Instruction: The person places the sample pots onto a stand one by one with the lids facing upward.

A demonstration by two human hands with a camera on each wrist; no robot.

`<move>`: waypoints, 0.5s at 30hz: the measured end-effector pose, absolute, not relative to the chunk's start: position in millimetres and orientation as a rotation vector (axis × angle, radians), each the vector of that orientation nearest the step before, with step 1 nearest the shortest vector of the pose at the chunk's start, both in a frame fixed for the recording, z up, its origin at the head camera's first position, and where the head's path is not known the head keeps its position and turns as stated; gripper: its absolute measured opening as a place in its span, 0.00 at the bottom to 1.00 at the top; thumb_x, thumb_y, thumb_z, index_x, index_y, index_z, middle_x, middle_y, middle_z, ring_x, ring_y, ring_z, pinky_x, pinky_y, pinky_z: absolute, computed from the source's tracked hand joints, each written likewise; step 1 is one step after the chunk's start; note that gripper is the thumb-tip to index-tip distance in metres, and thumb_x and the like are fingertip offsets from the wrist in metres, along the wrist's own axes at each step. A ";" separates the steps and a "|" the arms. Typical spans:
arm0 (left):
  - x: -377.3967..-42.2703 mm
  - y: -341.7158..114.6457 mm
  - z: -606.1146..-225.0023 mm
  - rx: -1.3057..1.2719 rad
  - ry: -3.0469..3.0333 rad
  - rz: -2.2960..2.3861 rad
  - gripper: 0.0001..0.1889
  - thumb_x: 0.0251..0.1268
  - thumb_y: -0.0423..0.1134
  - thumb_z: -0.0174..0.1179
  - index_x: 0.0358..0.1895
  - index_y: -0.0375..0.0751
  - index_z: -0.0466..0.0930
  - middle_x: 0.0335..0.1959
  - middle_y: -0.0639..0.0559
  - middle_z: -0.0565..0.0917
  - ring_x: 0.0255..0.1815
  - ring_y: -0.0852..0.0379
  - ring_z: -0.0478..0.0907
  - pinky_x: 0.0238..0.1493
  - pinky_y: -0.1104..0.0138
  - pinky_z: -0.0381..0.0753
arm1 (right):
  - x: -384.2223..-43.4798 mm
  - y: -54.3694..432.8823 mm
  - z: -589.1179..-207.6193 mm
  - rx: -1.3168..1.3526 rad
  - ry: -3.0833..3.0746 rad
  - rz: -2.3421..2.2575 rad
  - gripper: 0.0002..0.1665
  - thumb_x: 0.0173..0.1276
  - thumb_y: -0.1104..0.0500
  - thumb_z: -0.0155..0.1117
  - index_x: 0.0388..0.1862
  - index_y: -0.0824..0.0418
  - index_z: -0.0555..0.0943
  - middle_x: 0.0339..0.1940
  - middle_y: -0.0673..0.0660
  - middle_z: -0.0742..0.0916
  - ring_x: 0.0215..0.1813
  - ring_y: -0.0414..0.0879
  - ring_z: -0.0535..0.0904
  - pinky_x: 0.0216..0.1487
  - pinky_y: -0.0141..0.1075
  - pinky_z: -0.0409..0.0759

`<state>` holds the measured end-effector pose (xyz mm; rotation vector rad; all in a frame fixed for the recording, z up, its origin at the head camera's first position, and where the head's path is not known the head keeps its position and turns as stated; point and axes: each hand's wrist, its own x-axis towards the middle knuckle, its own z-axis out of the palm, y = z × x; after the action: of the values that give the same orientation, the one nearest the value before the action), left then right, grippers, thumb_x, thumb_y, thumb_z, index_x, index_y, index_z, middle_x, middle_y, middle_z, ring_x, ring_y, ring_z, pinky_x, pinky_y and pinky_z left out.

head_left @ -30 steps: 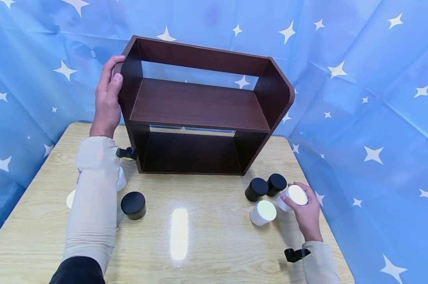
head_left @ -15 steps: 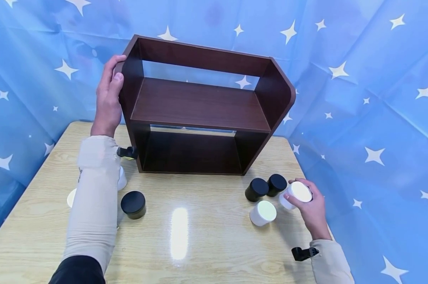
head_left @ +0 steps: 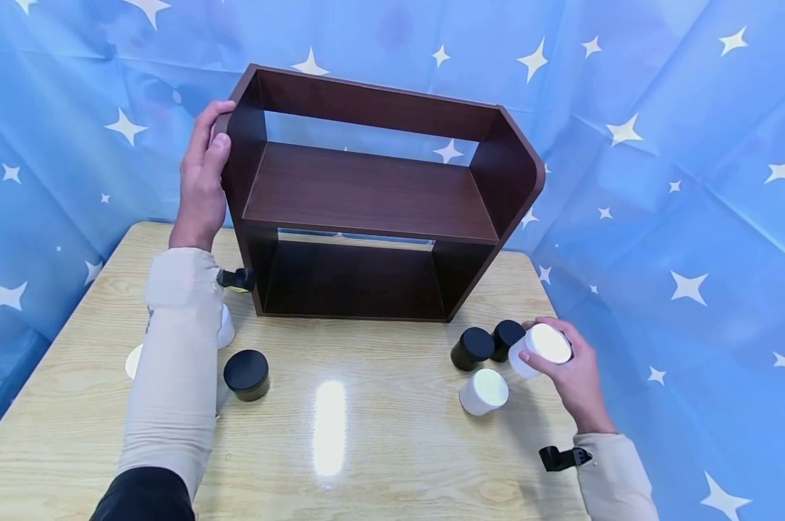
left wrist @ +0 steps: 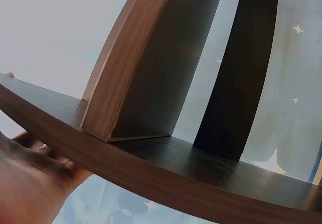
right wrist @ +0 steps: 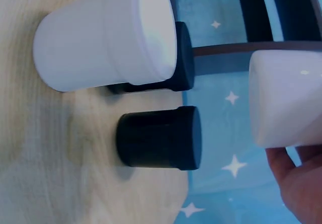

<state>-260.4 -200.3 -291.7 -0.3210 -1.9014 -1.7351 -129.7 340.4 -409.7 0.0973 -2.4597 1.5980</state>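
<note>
A dark brown two-tier wooden shelf [head_left: 366, 192] stands tilted at the back of the table. My left hand [head_left: 201, 177] holds its left side panel, thumb near the front edge; the left wrist view shows that hand [left wrist: 37, 178] partly hidden behind the panel. At the right, my right hand [head_left: 577, 373] grips a white lidded jar [head_left: 550, 343] between thumb and fingers. In the right wrist view, this jar [right wrist: 287, 98] is off the tabletop. Near it stand a second white jar [head_left: 483, 393] and two black jars [head_left: 472, 349] [head_left: 508, 339].
A wider black jar [head_left: 246, 375] stands on the wooden table [head_left: 392, 441] at the left. Two white things, one jar [head_left: 226, 329] and one white lid [head_left: 133, 360], are partly hidden by my left forearm. A blue starry curtain [head_left: 659, 181] encloses the table.
My right hand has lifted the white jar and shifted slightly right and away from me. My left hand and the shelf have stayed in place.
</note>
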 end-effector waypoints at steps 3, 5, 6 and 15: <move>-260.0 -200.9 -291.7 -0.320 -1.904 -1.734 0.23 0.75 0.49 0.40 0.71 0.64 0.68 0.73 0.58 0.67 0.66 0.57 0.65 0.60 0.62 0.68 | -132.4 341.6 -404.8 0.171 -2.457 1.624 0.34 0.57 0.69 0.75 0.63 0.68 0.75 0.55 0.57 0.87 0.58 0.37 0.81 0.51 0.23 0.76; -259.5 -201.0 -291.4 -0.316 -1.908 -1.730 0.23 0.75 0.49 0.41 0.71 0.65 0.68 0.73 0.58 0.67 0.66 0.58 0.65 0.60 0.62 0.68 | -134.0 341.8 -401.0 0.217 -2.460 1.638 0.34 0.56 0.71 0.75 0.63 0.68 0.75 0.54 0.54 0.87 0.58 0.37 0.81 0.52 0.23 0.76; -259.3 -200.9 -291.2 -0.314 -1.910 -1.729 0.23 0.75 0.49 0.41 0.71 0.65 0.68 0.73 0.58 0.68 0.66 0.58 0.65 0.60 0.62 0.68 | -134.6 341.6 -398.8 0.239 -2.465 1.642 0.34 0.56 0.71 0.75 0.63 0.68 0.75 0.54 0.53 0.88 0.59 0.37 0.81 0.52 0.23 0.76; -260.2 -200.4 -291.0 -0.321 -1.916 -1.725 0.24 0.75 0.49 0.41 0.71 0.64 0.68 0.73 0.59 0.67 0.66 0.58 0.65 0.61 0.62 0.68 | -140.6 332.9 -375.2 0.373 -2.564 1.586 0.35 0.54 0.72 0.76 0.62 0.67 0.76 0.54 0.51 0.88 0.59 0.38 0.81 0.53 0.26 0.74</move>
<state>-260.2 -200.4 -291.0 -0.3214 -1.9155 -1.7246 -140.6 332.9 -375.2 0.3726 -2.5636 1.5859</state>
